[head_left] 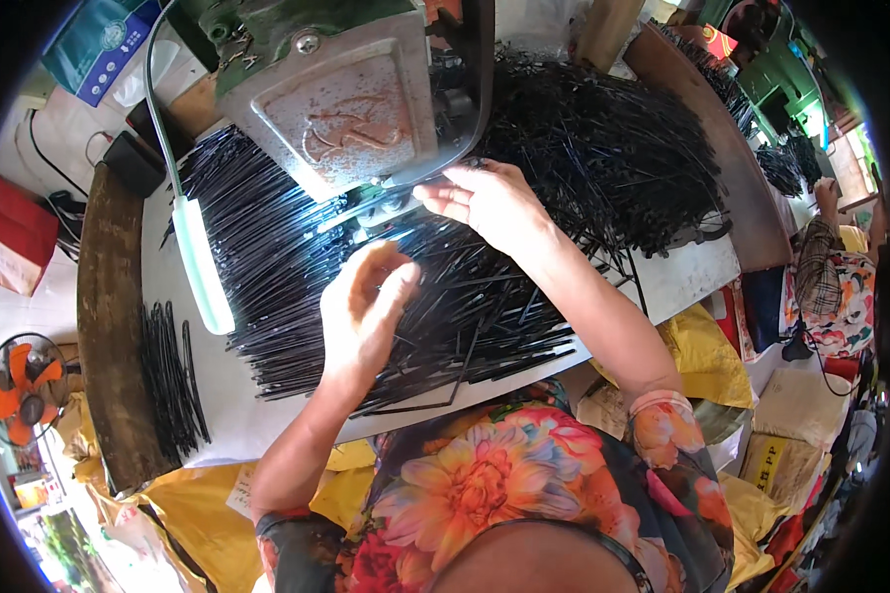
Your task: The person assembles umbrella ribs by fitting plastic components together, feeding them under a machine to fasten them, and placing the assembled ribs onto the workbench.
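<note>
A green machine with a worn metal cover (351, 124) stands over a table spread with thin black rods (267, 257). My right hand (499, 203) is at the machine's working head (376, 212), its fingers bent together at the tips. What they hold, if anything, is too small to make out. Just below the head, my left hand (361, 306) hovers over the rods with its fingers curved and the thumb apart. Nothing shows in it. A dense, tangled heap of black rods (623, 148) lies to the right of the machine.
A lit white lamp (203, 267) hangs left of the machine. Curved wooden boards (119, 326) edge the table (267, 425), and a small rod bundle (173, 381) lies at its left. An orange fan (25, 390) stands beyond. At the far right sits another person (831, 287).
</note>
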`<state>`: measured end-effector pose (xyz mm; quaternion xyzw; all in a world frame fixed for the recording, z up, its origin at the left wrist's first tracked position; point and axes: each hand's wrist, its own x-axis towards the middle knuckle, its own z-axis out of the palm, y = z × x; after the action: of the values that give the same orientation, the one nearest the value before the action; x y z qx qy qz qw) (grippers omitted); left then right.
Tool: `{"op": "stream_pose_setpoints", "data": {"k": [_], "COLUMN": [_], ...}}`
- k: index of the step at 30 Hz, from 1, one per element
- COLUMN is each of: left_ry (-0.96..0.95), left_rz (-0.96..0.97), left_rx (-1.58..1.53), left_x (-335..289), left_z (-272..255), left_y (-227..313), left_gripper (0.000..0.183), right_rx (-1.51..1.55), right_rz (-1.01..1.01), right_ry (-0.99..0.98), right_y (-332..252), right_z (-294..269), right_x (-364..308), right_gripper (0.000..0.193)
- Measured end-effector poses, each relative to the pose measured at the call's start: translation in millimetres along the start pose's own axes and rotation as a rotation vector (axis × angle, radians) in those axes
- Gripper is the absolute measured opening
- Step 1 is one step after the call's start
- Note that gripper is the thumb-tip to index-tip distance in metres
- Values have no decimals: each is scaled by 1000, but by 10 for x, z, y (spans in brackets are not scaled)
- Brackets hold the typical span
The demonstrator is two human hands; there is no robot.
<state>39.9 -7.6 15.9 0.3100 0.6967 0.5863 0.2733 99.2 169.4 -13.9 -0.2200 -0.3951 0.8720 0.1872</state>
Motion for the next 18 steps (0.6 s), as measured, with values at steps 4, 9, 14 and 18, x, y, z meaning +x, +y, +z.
{"op": "stream_pose_setpoints", "data": {"k": [4, 9, 14, 18], "left_ry": [18, 97, 129, 134], "left_rz": [-411, -347, -348, -339], "left_rx": [-693, -845, -857, -886], "left_x": [342, 605, 633, 650], "left_z": [-139, -220, -221, -191], "left_y": [-151, -302, -365, -353], "left_gripper": [29, 25, 19, 19], "right_rx": [53, 111, 151, 198], "right_rz": [-68, -64, -84, -114], "right_ry": [-29, 32, 19, -8], "right_y": [14, 45, 81, 83], "right_z": [44, 67, 73, 77], "right_x": [51, 64, 56, 25], "right_gripper": [23, 17, 16, 16]}}
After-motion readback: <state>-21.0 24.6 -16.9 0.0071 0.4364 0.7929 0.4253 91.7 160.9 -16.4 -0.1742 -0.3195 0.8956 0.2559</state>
